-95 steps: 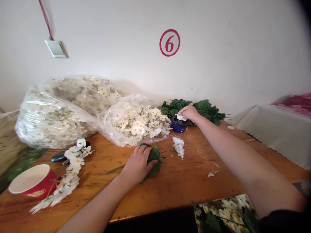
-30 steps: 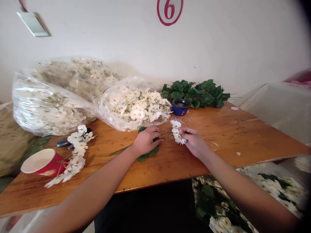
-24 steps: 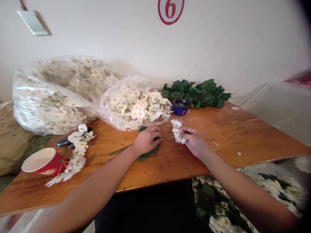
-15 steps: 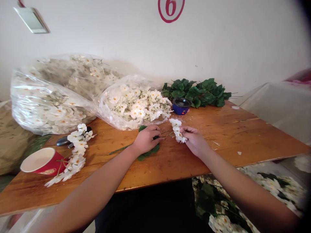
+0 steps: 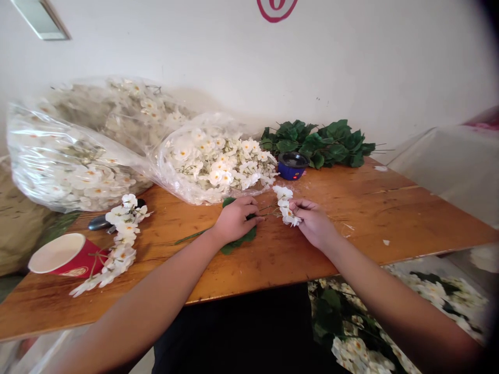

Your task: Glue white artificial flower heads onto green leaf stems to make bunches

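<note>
One green-leaved stem (image 5: 240,243) is pressed to the wooden table (image 5: 273,262) under the left hand (image 5: 236,221), fingers curled, presumably for steadiness; one white blossom sprig (image 5: 286,208), just beside, is pinched in the right hand (image 5: 315,223), thumb against fingers, apparently for alignment.

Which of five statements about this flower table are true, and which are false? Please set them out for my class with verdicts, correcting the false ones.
1. The blue pot stands in front of a pile of green leaves. True.
2. The right hand is gripping that pot. False: it holds a white flower cluster.
3. The left hand is on a leafy green spray. True.
4. Clear plastic wraps many white flowers. True.
5. The red paper cup is at the table's right end. False: it is toward the left end.
</note>
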`<move>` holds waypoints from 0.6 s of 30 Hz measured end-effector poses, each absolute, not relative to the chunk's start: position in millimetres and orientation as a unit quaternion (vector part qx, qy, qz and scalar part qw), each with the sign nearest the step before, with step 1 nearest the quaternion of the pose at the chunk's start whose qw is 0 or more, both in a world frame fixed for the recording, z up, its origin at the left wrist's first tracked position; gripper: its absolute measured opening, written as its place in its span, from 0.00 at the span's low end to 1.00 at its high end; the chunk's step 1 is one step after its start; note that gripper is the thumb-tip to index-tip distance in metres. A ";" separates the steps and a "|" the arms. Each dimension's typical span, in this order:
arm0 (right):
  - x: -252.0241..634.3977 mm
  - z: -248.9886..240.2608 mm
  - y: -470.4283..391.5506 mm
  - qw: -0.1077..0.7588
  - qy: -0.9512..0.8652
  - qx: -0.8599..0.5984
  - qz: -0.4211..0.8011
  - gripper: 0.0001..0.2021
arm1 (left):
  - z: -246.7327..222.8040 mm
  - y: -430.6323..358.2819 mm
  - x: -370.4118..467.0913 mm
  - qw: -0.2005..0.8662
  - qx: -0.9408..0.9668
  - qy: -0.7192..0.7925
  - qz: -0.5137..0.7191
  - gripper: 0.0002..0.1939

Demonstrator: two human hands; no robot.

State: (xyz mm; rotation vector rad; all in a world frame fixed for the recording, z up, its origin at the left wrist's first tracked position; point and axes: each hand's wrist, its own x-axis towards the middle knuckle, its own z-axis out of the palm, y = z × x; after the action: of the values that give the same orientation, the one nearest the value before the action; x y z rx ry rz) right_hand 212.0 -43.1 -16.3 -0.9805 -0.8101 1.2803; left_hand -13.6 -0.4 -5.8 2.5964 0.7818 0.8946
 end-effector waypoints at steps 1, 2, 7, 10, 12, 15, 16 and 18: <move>211.6 -16.0 -43.4 0.619 -0.352 -0.424 0.559 0.10 | -5.7 -0.4 -13.4 0.141 0.901 0.270 0.309 0.09; 211.2 -15.8 -43.6 0.619 -0.352 -0.422 0.561 0.10 | -5.6 -0.2 -13.3 0.140 0.901 0.270 0.308 0.08; 210.2 -17.4 -42.3 0.616 -0.358 -0.417 0.565 0.10 | -5.0 2.3 -12.5 0.144 0.904 0.266 0.300 0.08; 211.4 -18.2 -40.8 0.614 -0.358 -0.409 0.573 0.11 | -4.9 4.1 -12.0 0.153 0.904 0.262 0.300 0.09; 212.5 -17.4 -40.9 0.613 -0.358 -0.406 0.576 0.11 | -5.3 5.1 -11.8 0.158 0.903 0.262 0.302 0.09; 213.3 -14.7 -42.5 0.609 -0.364 -0.409 0.574 0.11 | -6.4 6.1 -11.6 0.161 0.902 0.265 0.301 0.10; 213.4 -13.9 -43.0 0.608 -0.365 -0.412 0.573 0.11 | -6.7 6.4 -11.5 0.162 0.902 0.266 0.300 0.10; 213.2 -13.0 -43.5 0.605 -0.365 -0.416 0.572 0.11 | -7.3 6.9 -11.3 0.163 0.902 0.267 0.296 0.09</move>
State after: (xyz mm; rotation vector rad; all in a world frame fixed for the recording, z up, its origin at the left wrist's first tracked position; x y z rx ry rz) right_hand 213.2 -43.5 -13.0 -0.9616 -0.8452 1.3243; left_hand -11.3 6.9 -7.3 2.5747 0.7618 0.8457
